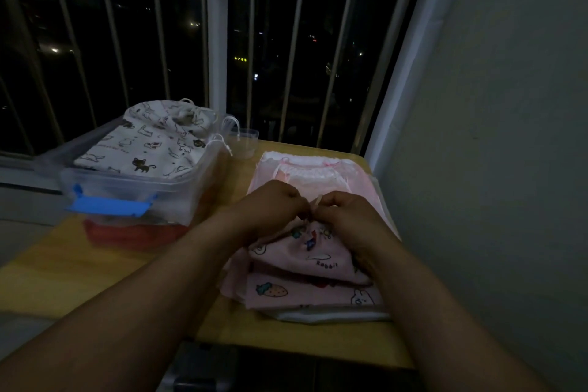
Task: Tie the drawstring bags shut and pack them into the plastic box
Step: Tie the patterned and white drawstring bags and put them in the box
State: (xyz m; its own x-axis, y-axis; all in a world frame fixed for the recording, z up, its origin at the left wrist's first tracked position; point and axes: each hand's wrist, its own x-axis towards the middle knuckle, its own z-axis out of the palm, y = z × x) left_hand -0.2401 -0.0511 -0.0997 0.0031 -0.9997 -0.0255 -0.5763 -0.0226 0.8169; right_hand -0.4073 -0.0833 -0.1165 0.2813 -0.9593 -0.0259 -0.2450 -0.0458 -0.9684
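Table (95, 264): L hand (273, 204), R hand (348, 215) pinch drawstring (314, 202).

The left hand (270, 204) and right hand (346, 216) curl their fingertips out of sight and cover the pink bag's (318, 259) mouth, so any knot's hidden. Only a stub of cord (313, 205) shows between them. Left of the left hand, the plastic box's (127, 183) lower contents are just murk.

Pink bags (318, 256) beside clear, bag-filled box (127, 184)
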